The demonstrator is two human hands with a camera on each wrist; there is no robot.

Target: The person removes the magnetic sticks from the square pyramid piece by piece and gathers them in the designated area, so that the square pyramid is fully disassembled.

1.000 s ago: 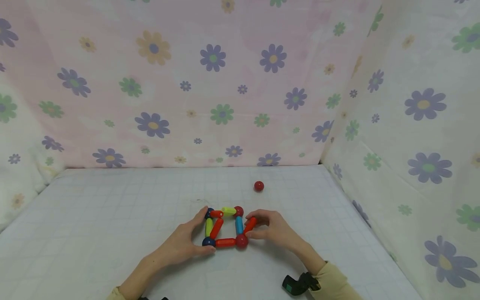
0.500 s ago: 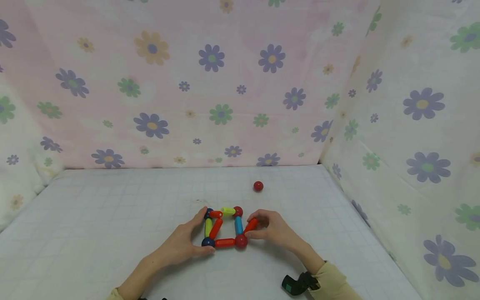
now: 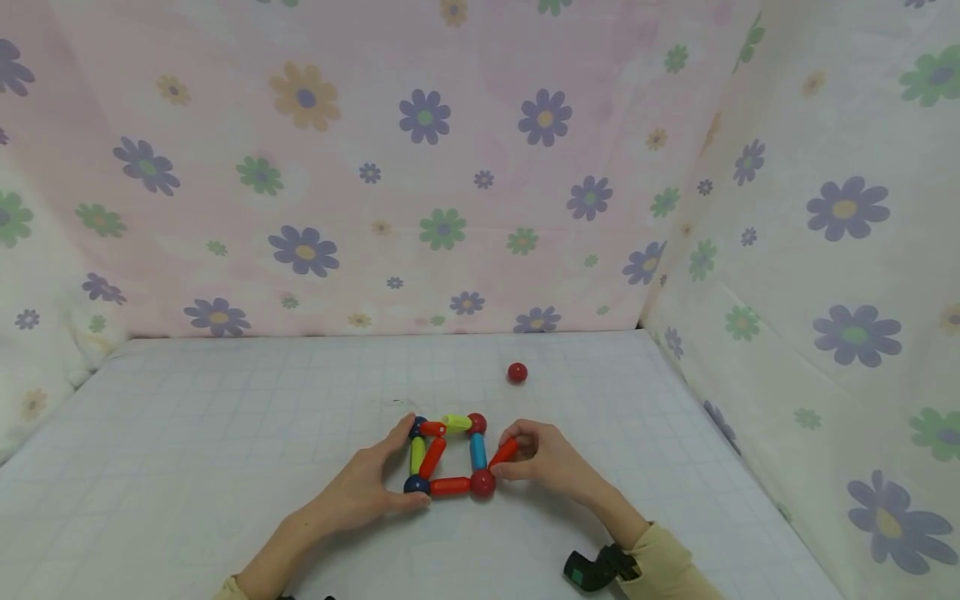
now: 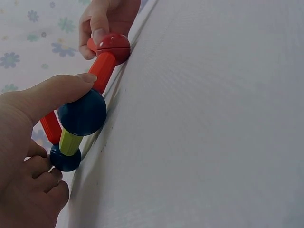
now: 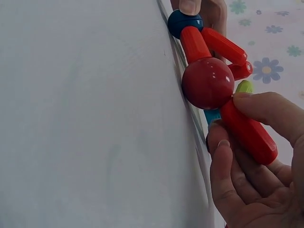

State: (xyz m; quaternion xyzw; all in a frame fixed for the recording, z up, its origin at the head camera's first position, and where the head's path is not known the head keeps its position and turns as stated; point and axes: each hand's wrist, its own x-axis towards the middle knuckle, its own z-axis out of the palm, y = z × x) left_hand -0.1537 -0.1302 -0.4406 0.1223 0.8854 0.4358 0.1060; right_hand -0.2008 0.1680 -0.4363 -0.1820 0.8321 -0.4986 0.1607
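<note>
One red rod (image 5: pixel 251 135) lies pinched in right hand (image 3: pixel 546 457), left hand (image 3: pixel 366 483) gripping blue balls (image 4: pixel 82 113).

Soft, dim light leaves small highlights on the near red ball (image 5: pixel 208 84).

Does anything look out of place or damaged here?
Nothing looks spilled or broken. One red ball sits apart, beyond the joined sticks and balls. A small dark mark stands out on the pale table, too small to identify.
</note>
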